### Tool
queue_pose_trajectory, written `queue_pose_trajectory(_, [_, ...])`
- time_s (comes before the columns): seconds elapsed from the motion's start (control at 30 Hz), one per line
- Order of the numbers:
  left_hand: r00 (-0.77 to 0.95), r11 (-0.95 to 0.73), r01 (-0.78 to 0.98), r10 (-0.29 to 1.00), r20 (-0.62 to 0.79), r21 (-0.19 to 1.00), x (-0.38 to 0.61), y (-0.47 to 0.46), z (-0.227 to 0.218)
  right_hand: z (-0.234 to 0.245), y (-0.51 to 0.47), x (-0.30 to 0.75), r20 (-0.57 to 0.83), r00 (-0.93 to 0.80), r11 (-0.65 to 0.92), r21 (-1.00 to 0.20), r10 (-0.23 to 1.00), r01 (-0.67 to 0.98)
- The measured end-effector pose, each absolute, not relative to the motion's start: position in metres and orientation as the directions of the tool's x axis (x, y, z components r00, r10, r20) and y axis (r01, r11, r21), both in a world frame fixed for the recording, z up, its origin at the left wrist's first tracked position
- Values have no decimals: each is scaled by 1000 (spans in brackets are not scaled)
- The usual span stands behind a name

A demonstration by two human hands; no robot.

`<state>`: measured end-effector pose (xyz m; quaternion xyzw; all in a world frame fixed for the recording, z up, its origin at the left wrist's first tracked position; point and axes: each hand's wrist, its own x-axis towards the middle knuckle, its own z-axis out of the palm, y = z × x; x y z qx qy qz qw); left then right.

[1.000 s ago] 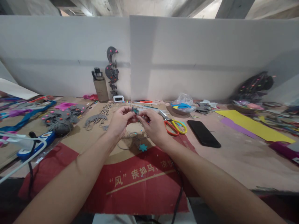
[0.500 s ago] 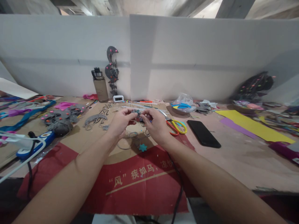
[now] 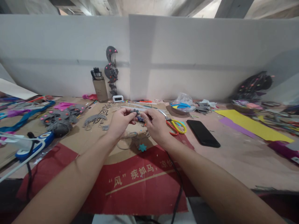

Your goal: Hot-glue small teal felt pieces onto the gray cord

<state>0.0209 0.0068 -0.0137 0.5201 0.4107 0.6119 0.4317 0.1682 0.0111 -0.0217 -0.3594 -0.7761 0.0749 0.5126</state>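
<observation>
My left hand (image 3: 122,121) pinches a small grey flower-shaped piece (image 3: 135,111) between thumb and forefinger. Facing it, my right hand (image 3: 153,123) has its thumb and fingers pressed together close to the same piece; what lies between them is too small to make out. Small dark blue bits (image 3: 140,119) show between the hands. Below them, a loop of grey cord (image 3: 125,147) and a turquoise flower-shaped piece (image 3: 142,147) rest on the cardboard sheet (image 3: 140,193). Scissors with red and yellow handles (image 3: 181,127) lie beside my right hand.
A black phone (image 3: 203,133) lies right of the scissors. Behind stand a bottle (image 3: 100,88) and a bowl (image 3: 179,109). Grey felt pieces, a yarn ball (image 3: 60,127) and a blue power strip (image 3: 38,144) are at left. Yellow sheet (image 3: 252,124) lies at right.
The grey flower-shaped piece has turned and shows more clearly above my left fingertips. My right fingers have shifted slightly; both hands stay in nearly the same place.
</observation>
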Motion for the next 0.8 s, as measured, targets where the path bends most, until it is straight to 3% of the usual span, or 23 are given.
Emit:
queue_pose_trajectory(0.17, [-127, -342, -7, 932, 339, 940, 18, 8, -14, -19, 13, 169, 668, -289, 712, -533, 686, 458])
queue_pose_trajectory(0.3, [-190, -373, -29, 913, 361, 927, 11, 9, -8, -11, 29, 190, 609, -168, 594, -611, 775, 523])
queue_pose_trajectory(0.4, [-244, -417, -114, 891, 382, 901, 5, 9, 0, -11, 46, 210, 529, -104, 442, -567, 842, 696])
queue_pose_trajectory(0.5, [-294, -448, -162, 873, 390, 879, 1, 9, 5, -22, 55, 216, 253, -135, 240, -447, 958, 862])
queue_pose_trajectory(0.57, [-295, -451, -169, 871, 392, 876, -1, 10, 6, -34, 56, 210, 107, -171, 200, -394, 979, 897])
queue_pose_trajectory(0.8, [-232, -338, -150, 926, 299, 929, 0, 11, -1, -52, 53, 190, 55, -124, 136, -439, 991, 888])
